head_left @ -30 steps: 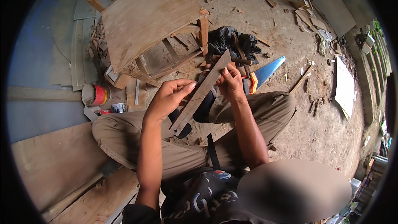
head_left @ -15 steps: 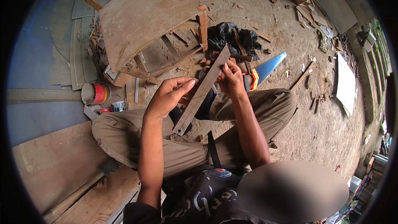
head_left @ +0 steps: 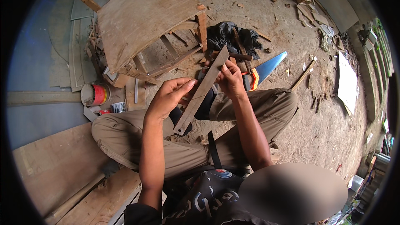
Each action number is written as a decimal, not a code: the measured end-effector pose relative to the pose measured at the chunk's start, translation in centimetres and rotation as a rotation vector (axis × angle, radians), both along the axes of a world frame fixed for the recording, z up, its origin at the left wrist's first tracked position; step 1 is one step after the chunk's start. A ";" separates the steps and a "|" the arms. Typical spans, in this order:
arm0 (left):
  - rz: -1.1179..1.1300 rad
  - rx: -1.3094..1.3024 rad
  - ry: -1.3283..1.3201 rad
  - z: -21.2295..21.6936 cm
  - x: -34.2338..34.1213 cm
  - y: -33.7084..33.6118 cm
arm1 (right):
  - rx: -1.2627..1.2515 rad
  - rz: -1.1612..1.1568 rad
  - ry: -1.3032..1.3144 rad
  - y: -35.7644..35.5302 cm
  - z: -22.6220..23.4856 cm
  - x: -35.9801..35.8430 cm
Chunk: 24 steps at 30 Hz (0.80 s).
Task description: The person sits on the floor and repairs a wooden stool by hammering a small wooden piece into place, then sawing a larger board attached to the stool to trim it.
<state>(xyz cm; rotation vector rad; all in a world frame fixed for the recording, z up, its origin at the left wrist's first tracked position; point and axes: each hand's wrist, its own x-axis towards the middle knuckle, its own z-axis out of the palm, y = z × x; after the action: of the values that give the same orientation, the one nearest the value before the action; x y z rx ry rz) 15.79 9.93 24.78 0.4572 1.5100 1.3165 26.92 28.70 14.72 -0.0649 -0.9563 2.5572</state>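
A flat brown wooden strip [head_left: 201,92] slants across my lap, its upper end cut at an angle and a small hole near its lower end. A thin dark line crosses its face below the middle. My right hand [head_left: 231,81] grips its upper part, the thumb on the right edge and the fingers behind. At the opposite edge is my left hand [head_left: 170,98], thumb and forefinger close together, other fingertips partly hidden behind the strip. Beyond my right hand, a handsaw [head_left: 268,70] with an orange and black handle lies on the ground.
A worn wooden table-like frame with a broad panel [head_left: 146,16] stands ahead on the left. Black plastic [head_left: 223,34] and wood offcuts lie in front of me. A red-labelled can [head_left: 100,94] sits by my left knee. Scraps and a white board [head_left: 347,82] are on the right.
The strip and both hands keep nearly the same pose. The whole view has shifted slightly; nothing has been let go or taken up.
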 end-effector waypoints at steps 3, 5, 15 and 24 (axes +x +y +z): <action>0.000 0.023 0.009 -0.7 -0.1 0.0 | -0.004 0.001 0.020 0.1 -0.4 0.0; -0.003 0.035 0.021 -1.1 -0.1 -0.1 | -0.013 0.002 0.025 0.1 -0.5 0.0; 0.003 0.024 0.037 -1.6 -0.2 -0.3 | -0.022 0.002 0.006 0.2 -1.3 -0.1; 0.001 -0.016 -0.002 -2.1 -0.3 -0.8 | -0.041 -0.023 -0.047 -0.3 -1.7 -0.4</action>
<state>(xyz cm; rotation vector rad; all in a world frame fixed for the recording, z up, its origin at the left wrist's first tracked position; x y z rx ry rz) 15.51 9.14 22.68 0.4450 1.5178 1.3046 26.57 28.36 13.03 -0.1481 -0.9148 2.5650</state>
